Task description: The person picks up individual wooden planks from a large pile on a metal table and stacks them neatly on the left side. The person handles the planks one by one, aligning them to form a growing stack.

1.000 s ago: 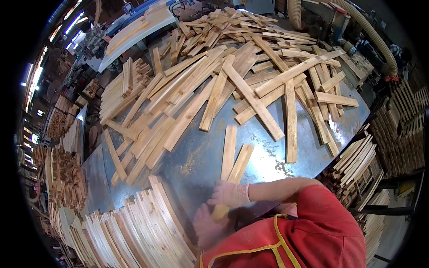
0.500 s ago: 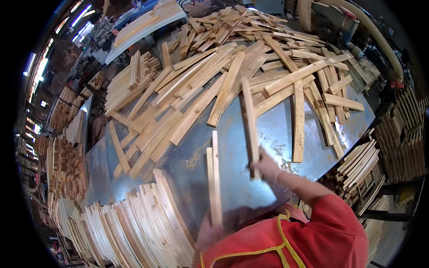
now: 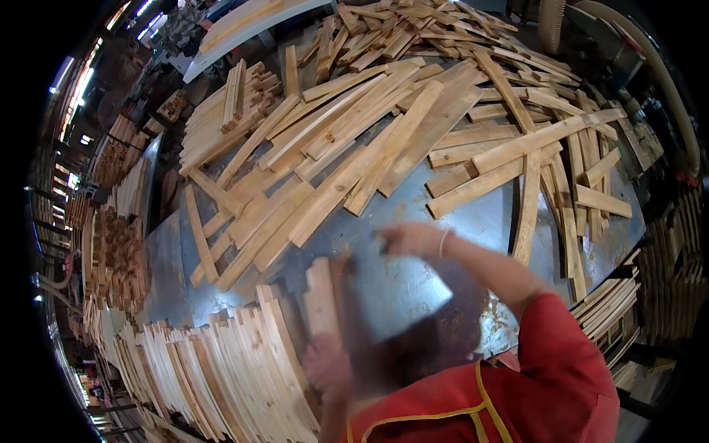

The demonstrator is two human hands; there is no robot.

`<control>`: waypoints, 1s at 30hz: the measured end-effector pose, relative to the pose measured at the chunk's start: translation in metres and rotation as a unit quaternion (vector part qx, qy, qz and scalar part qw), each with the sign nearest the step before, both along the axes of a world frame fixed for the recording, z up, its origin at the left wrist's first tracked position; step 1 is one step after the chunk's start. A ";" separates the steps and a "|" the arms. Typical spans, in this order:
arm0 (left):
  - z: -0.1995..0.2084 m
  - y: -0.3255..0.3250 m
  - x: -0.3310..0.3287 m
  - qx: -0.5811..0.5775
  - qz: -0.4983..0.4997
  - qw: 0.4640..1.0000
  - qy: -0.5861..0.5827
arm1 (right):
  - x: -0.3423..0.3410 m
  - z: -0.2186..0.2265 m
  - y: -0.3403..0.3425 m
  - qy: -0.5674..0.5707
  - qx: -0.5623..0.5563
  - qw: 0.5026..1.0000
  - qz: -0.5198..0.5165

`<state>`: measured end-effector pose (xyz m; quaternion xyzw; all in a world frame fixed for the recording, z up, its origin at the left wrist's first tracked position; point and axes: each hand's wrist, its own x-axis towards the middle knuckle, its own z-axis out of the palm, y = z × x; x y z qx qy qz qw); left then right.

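My left hand, blurred by motion, is closed around a small bundle of pale wooden strips standing up from it, beside the front row of strips. Over the bare metal tabletop my right hand reaches out to the left, fingers stretched and somewhat smeared, with no strip in it. Just beyond that hand lie long loose boards from the big heap. A dense row of pale strips stands side by side at the near left, right next to my left hand.
Across the far half of the metal table spreads a jumbled heap of boards. A neat stack of strips sits at the back left. More stacked wood stands left of the table, and curved pieces stand at right.
The strip that was in my right hand has left it, and that hand has moved up and left. The bundle in my left hand looks wider and has shifted left toward the row.
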<state>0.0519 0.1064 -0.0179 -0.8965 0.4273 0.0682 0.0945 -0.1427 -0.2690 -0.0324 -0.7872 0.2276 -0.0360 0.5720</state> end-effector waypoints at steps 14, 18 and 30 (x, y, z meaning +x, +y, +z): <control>-0.039 0.064 0.045 0.007 0.158 0.984 -0.080 | 0.029 0.035 -0.220 0.352 -0.511 0.782 0.061; -0.046 0.068 0.045 0.009 0.161 0.983 -0.088 | -0.011 0.046 -0.185 0.323 -0.460 0.821 0.098; -0.015 0.067 0.039 0.024 -0.029 0.982 -0.183 | -0.130 0.160 0.047 0.066 -0.340 0.931 -0.116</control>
